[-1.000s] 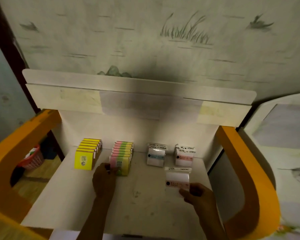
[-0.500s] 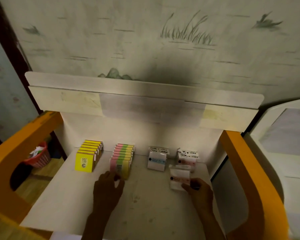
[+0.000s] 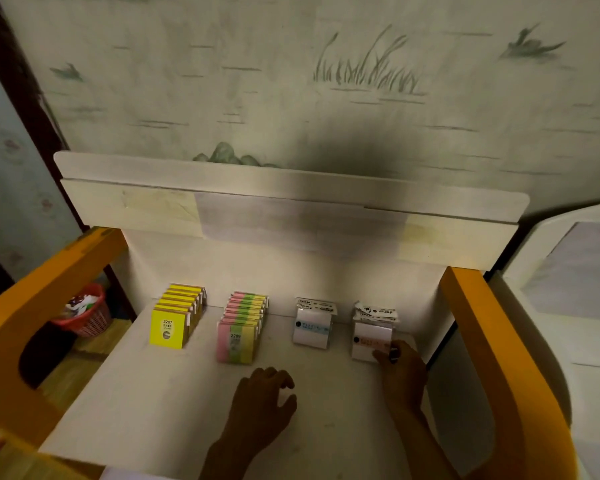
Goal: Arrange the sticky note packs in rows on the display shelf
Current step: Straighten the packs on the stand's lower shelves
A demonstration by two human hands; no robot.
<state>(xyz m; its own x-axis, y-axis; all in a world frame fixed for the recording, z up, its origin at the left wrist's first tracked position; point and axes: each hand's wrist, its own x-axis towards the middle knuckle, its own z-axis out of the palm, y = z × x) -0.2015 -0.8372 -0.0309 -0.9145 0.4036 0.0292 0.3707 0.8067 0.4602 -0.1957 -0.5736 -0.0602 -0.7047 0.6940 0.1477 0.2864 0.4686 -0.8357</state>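
Four rows of sticky note packs stand on the white display shelf (image 3: 174,403). From the left: a yellow row (image 3: 175,320), a pink, green and yellow row (image 3: 241,329), a white row with a blue label (image 3: 311,329), and a white row with an orange label (image 3: 369,341). My right hand (image 3: 400,370) pinches the lower right corner of the front pack in the orange-label row, which stands upright against the packs behind it. My left hand (image 3: 262,407) hovers over the shelf in front of the multicolour row, fingers loosely curled and holding nothing.
Orange side panels (image 3: 482,341) flank the shelf left and right. A white back panel (image 3: 291,216) rises behind the rows. A red basket (image 3: 87,315) sits on the floor to the left. Another white unit (image 3: 575,306) stands to the right.
My right hand carried the orange-label pack back and stood it at the front of the rightmost row. My left hand let go of the multicolour row and drew back toward me.
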